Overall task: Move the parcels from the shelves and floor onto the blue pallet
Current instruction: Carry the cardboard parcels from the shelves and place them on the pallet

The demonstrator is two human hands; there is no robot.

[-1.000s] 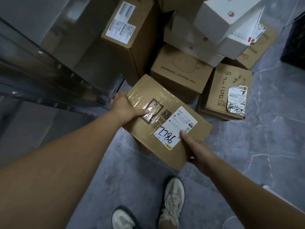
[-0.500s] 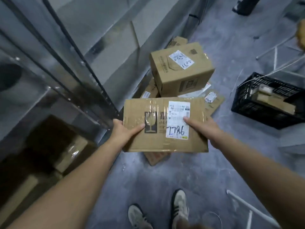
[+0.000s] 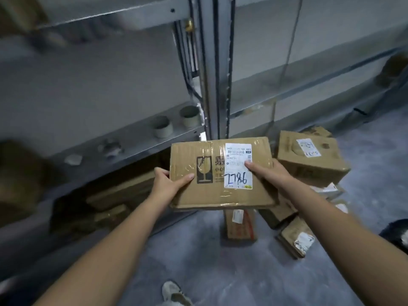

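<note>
- Two bare forearms are stretched forward, with one parcel (image 3: 209, 191) held in the air between the hands.
- Left hand (image 3: 167, 184) is gripped on the parcel's left edge, thumb laid across the top face beside the printed glass symbol, most fingers hidden underneath.
- Right hand (image 3: 268, 173) is gripped on the right side, thumb pressed on the white label (image 3: 238, 160), fingers tucked out of sight below.
- Parcel is kept roughly flat, in front of the metal shelf (image 3: 136, 140), above the grey floor (image 3: 209, 261).
- More boxes (image 3: 309, 160) are seen lying on the floor at right.
- Two tape rolls (image 3: 163, 127) are stood on the shelf.
</note>
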